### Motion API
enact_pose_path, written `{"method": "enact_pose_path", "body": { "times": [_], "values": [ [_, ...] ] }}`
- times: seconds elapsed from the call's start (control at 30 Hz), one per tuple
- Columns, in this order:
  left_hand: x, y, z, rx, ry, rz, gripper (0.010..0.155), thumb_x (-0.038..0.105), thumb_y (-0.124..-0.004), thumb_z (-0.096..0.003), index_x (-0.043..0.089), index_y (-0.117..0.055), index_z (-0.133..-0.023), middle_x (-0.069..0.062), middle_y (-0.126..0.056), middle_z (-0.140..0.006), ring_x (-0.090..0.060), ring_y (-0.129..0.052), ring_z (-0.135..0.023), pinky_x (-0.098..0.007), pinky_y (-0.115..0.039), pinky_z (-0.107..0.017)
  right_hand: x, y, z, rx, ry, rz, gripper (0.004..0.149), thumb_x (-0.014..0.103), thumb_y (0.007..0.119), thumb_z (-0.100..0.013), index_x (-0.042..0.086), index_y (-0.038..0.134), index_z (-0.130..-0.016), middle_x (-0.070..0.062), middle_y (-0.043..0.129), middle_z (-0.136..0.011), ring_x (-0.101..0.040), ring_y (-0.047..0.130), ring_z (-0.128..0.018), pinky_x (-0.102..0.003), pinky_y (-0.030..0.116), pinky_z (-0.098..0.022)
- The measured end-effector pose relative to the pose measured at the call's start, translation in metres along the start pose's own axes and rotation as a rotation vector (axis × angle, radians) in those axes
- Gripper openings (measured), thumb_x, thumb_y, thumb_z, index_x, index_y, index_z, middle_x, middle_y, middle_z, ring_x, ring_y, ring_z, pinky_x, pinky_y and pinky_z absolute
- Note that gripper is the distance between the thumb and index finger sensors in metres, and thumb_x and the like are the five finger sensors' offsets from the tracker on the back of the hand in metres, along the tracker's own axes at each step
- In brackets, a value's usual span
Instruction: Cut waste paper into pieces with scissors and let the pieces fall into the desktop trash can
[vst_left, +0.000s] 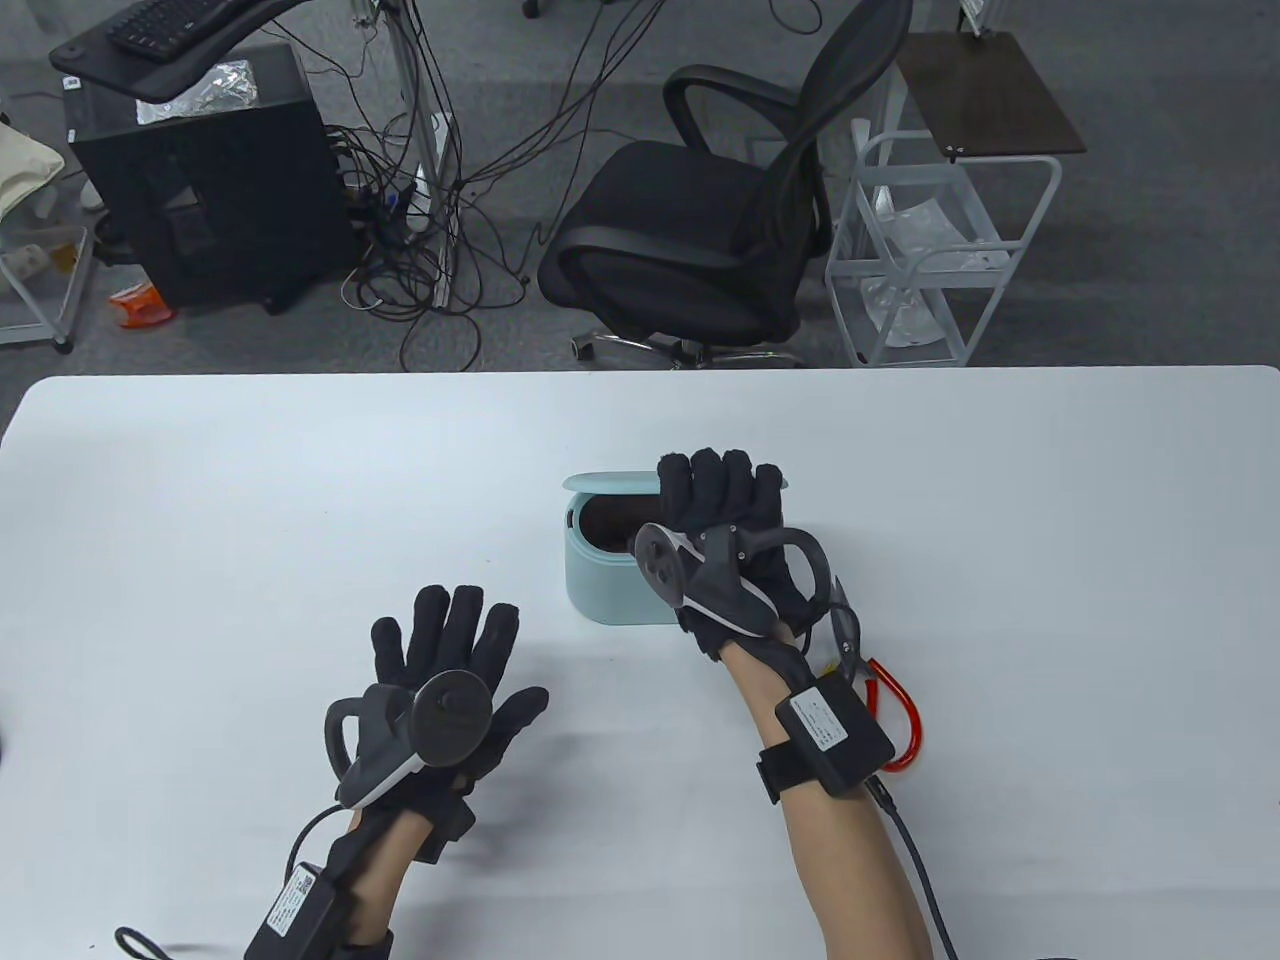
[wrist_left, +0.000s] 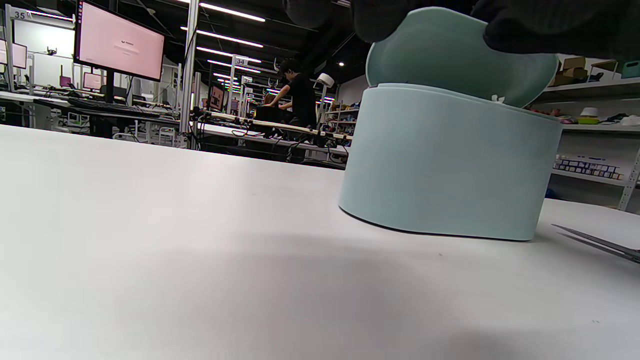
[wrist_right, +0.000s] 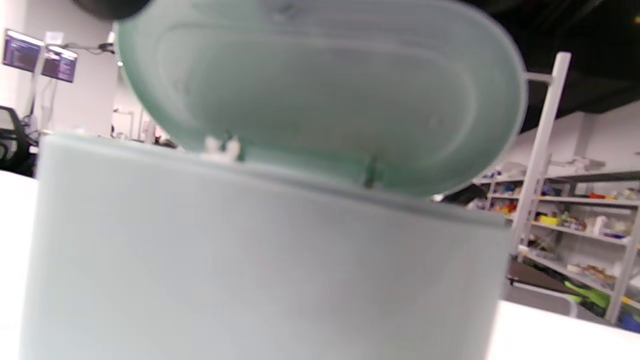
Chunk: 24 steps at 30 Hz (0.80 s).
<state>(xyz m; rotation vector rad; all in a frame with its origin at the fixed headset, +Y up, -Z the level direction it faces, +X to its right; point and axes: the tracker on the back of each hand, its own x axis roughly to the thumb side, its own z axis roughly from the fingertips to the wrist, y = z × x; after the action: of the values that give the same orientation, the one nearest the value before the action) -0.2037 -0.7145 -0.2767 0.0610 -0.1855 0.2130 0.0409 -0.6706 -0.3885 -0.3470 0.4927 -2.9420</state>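
A teal desktop trash can (vst_left: 600, 590) stands mid-table with its lid (vst_left: 612, 484) tilted up at the back. My right hand (vst_left: 722, 478) reaches over the can, its fingers hooked over the lid's top edge (wrist_left: 545, 30). Small white paper scraps (wrist_right: 220, 146) show at the can's rim under the lid. Red-handled scissors (vst_left: 888, 712) lie on the table just right of my right wrist; their blades (wrist_left: 600, 244) point toward the can. My left hand (vst_left: 452, 640) rests flat on the table to the can's left, fingers spread, holding nothing.
The white table (vst_left: 200, 500) stretches wide on both sides of the can. Beyond its far edge stand a black office chair (vst_left: 700, 230), a white wire cart (vst_left: 940, 260) and a computer tower with cables (vst_left: 210, 180).
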Motion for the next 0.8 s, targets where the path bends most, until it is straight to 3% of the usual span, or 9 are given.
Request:
{"method": "enact_pose_path", "body": {
  "times": [0.2, 0.4, 0.8],
  "values": [
    [0.000, 0.000, 0.000, -0.005, 0.003, 0.000, 0.086, 0.073, -0.059, -0.0453, 0.029, -0.043, -0.118, -0.007, -0.034, -0.128, -0.041, -0.022, -0.117, -0.071, -0.022, -0.075, 0.006, 0.026, 0.028, 0.020, -0.032, -0.059, 0.081, 0.066, 0.049, -0.042, 0.018, 0.037, -0.106, -0.012, 0.047, -0.115, -0.044, 0.053, -0.103, -0.064, 0.049, -0.074],
    [0.001, 0.000, 0.000, -0.010, -0.002, 0.008, 0.086, 0.073, -0.059, -0.0454, 0.029, -0.043, -0.118, -0.006, -0.035, -0.128, -0.041, -0.022, -0.117, -0.071, -0.022, -0.075, 0.009, 0.045, 0.037, 0.019, -0.053, -0.030, 0.085, 0.066, 0.049, -0.042, 0.015, 0.029, -0.107, -0.015, 0.037, -0.117, -0.045, 0.043, -0.106, -0.066, 0.043, -0.075],
    [0.002, 0.000, 0.000, 0.000, -0.005, 0.011, 0.086, 0.073, -0.059, -0.0453, 0.029, -0.043, -0.118, -0.006, -0.035, -0.128, -0.041, -0.022, -0.117, -0.071, -0.022, -0.075, 0.017, 0.050, 0.038, 0.012, -0.070, 0.021, 0.084, 0.062, 0.052, -0.042, 0.011, 0.033, -0.105, -0.019, 0.041, -0.115, -0.047, 0.047, -0.103, -0.065, 0.049, -0.074]
  ]
}}
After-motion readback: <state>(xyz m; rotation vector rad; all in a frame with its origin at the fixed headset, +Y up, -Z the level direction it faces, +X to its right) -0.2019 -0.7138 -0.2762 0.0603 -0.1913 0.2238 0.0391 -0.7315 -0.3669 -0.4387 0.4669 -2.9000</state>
